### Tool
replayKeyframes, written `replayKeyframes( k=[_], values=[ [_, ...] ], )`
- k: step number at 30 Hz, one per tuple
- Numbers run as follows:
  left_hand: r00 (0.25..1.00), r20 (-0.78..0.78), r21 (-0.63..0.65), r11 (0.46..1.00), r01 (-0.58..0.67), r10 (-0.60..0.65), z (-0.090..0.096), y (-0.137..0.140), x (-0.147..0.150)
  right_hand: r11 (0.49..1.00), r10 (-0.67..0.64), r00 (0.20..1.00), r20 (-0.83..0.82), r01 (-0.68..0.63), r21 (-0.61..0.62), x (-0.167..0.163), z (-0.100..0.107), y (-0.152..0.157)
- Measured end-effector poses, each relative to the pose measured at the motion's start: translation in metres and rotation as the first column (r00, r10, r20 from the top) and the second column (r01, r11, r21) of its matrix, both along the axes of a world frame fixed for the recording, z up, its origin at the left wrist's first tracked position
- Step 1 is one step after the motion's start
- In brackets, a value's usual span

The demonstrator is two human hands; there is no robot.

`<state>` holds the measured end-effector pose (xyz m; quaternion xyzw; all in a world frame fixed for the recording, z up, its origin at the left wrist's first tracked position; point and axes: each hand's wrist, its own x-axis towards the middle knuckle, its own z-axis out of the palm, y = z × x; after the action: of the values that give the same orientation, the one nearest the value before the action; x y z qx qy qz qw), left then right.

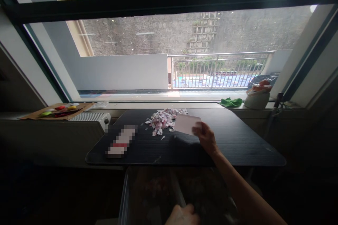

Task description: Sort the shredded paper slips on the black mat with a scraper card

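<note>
My right hand (pixel 207 137) pinches the right edge of a pale, flat card (pixel 187 123) above the dark table. The card's left edge is beside a loose heap of torn paper scraps (pixel 162 119), and a few scraps lie apart from the heap. Low in the view, my left hand (pixel 183 216) is closed around the near end of a long, pale, strip-like thing (pixel 178 190), whose kind is too dark to make out. That strip lies over a clear plastic bin (pixel 124 197) below the table edge. Dim scraps show inside the bin.
A blurred-out whitish object with a red band (pixel 120 145) lies on the table's (pixel 237 144) left side. On the windowsill are a green cloth (pixel 231 102) and a white container (pixel 257 98). At left, a board (pixel 79 109) holds colourful items beside a white box (pixel 92 121).
</note>
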<state>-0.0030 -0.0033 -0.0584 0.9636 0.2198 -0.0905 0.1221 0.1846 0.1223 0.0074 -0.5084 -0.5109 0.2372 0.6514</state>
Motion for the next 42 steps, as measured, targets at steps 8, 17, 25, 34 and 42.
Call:
replayKeyframes(
  k=[8, 17, 25, 34, 42],
  values=[
    [1.000, 0.025, -0.001, 1.000, -0.018, 0.018, -0.002, -0.001, -0.004, 0.997, -0.065, 0.995, 0.076, 0.069, -0.043, 0.000, 0.002, -0.004],
    [1.000, 0.016, 0.011, 1.000, -0.020, 0.019, -0.005, -0.002, -0.003, 0.994, -0.094, 0.995, 0.031, 0.096, -0.060, -0.001, 0.007, -0.012],
    [0.999, 0.040, 0.037, 0.999, 0.015, -0.017, 0.013, -0.007, -0.001, 0.994, -0.076, 0.996, 0.037, 0.078, -0.072, 0.001, 0.008, -0.013],
    [0.997, 0.048, 0.064, 0.996, 0.058, -0.061, 0.013, -0.006, -0.004, 0.982, -0.172, 0.984, -0.043, 0.168, -0.088, 0.003, 0.010, -0.012],
    [1.000, -0.009, 0.025, 1.000, 0.001, -0.001, 0.020, -0.006, 0.000, 0.984, -0.091, 0.993, -0.081, 0.077, -0.159, 0.001, 0.013, 0.008]
  ],
)
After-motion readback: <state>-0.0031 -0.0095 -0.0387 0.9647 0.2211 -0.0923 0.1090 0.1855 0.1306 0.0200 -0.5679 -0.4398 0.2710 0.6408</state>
